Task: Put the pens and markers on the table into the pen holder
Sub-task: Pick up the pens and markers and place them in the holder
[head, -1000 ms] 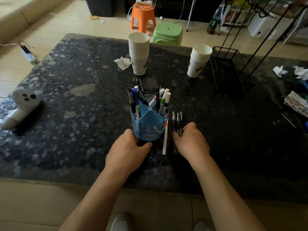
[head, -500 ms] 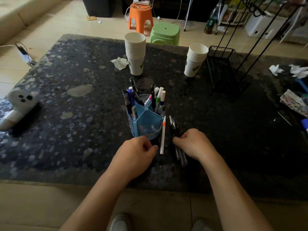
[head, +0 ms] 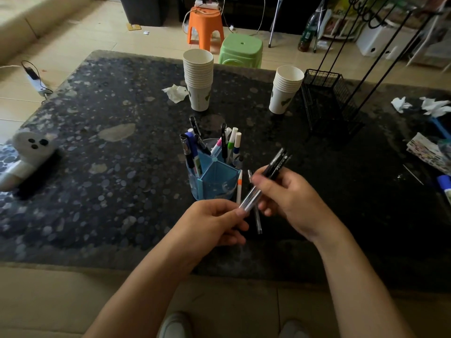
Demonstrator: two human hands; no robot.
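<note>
Right hand: the right hand (head: 290, 198) is up off the table, fingers curled around a bundle of black pens (head: 273, 172), which slants from upper right down to lower left.
Left hand: the left hand (head: 214, 223) is closed in a pinch on the lower, silvery end of that same bundle, just in front of the holder.
Pen holder: the blue pen holder (head: 214, 179) stands upright on the dark table (head: 97, 167), just beyond both hands, split into compartments.
Already inside: several pens and markers (head: 229, 145) stick up out of the back and left compartments; the near compartment's contents cannot be made out.
Still on the table: a white pen with an orange band (head: 239, 189) lies just right of the holder, touching or nearly touching its side; a thin grey pen (head: 257, 219) lies under the raised bundle.
Behind: two stacks of paper cups (head: 198, 81) stand well apart from the holder, a crumpled tissue (head: 176, 92) beside the left stack and a black wire basket (head: 327, 101) to the right.
</note>
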